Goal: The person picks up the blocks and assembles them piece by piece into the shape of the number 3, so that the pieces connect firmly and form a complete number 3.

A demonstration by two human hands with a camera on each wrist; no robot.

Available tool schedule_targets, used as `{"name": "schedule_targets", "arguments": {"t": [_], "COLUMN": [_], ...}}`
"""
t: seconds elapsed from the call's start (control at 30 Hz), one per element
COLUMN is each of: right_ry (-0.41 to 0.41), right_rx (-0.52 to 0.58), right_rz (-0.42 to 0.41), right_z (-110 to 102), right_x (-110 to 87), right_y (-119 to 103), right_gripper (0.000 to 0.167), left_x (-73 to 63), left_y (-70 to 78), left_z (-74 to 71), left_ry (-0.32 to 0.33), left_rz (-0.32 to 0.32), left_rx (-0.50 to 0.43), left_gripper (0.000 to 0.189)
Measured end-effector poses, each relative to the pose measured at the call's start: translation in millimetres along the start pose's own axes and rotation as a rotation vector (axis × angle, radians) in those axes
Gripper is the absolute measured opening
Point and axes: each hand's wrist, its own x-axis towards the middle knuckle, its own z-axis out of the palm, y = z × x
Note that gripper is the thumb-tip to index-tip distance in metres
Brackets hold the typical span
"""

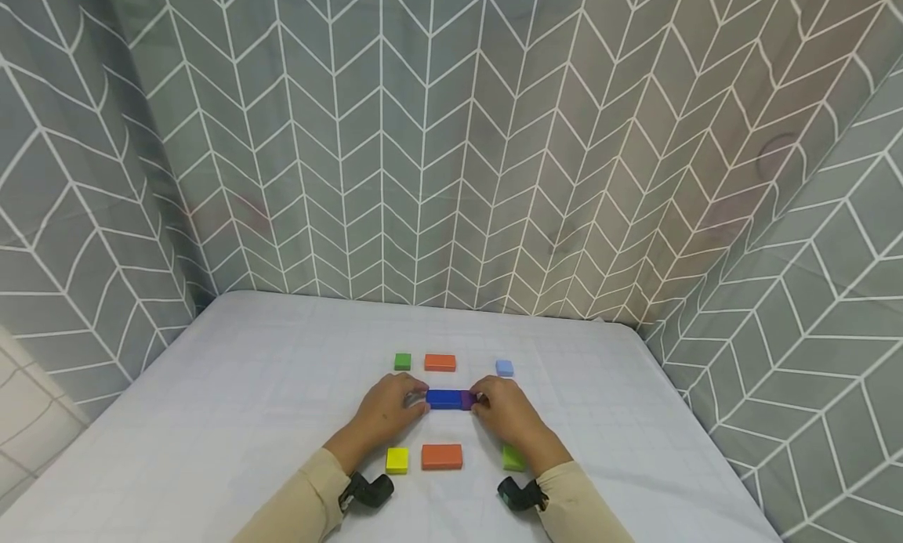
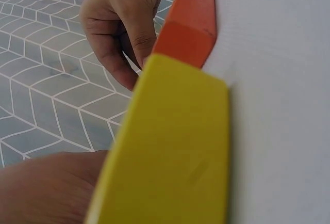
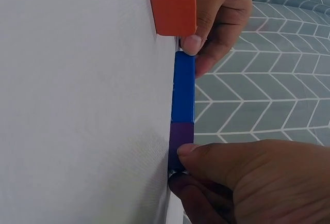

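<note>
Clamped between thumb and fingers in the head view, the purple block (image 1: 467, 400) sits in the right hand (image 1: 509, 411), while the left hand (image 1: 384, 408) pinches the far end of the adjoining blue block (image 1: 443, 400). Blue and purple touch end to end, making one bar across the white cloth (image 1: 282, 386). Beyond them lie a green block (image 1: 403, 361), an orange block (image 1: 440, 363) and a light-blue block (image 1: 504, 367). Nearer the person are a yellow block (image 1: 397, 461), a second orange block (image 1: 441, 457) and a lime block (image 1: 513, 458), partly covered by the right wrist.

From the left wrist, the yellow block looms large, orange behind it; the left hand shows only in part, and its fingertips are hidden.

From the right wrist, the right thumb presses on purple; the left thumb tip meets blue's opposite end, beside an orange block.
</note>
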Motion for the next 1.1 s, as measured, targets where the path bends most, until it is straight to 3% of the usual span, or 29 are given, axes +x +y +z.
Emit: {"name": "schedule_targets", "arguments": {"t": [0.57, 0.83, 0.97, 1.1], "right_ry": [-0.025, 0.078, 0.118, 0.076], "right_rx": [0.059, 0.037, -0.002, -0.003], "right_rz": [0.006, -0.003, 0.041, 0.116], "right_z": [0.7, -16.3, -25.1, -30.5], "right_x": [1.2, -1.0, -3.2, -5.2], "right_y": [2.8, 15.0, 25.0, 35.2], "right_gripper": [0.027, 0.023, 0.021, 0.023], "left_x": [-2.0, -1.9, -2.9, -3.8], "left_y": [-5.3, -5.4, -4.2, -2.7], "left_z": [-1.6, 0.2, 0.2, -0.9], "left_ry": [-0.002, 0.005, 0.009, 0.003], "left_rz": [-0.002, 0.01, 0.023, 0.035], "left_rx": [0.01, -0.002, -0.006, -0.02], "left_gripper": [0.034, 0.034, 0.033, 0.033]}}
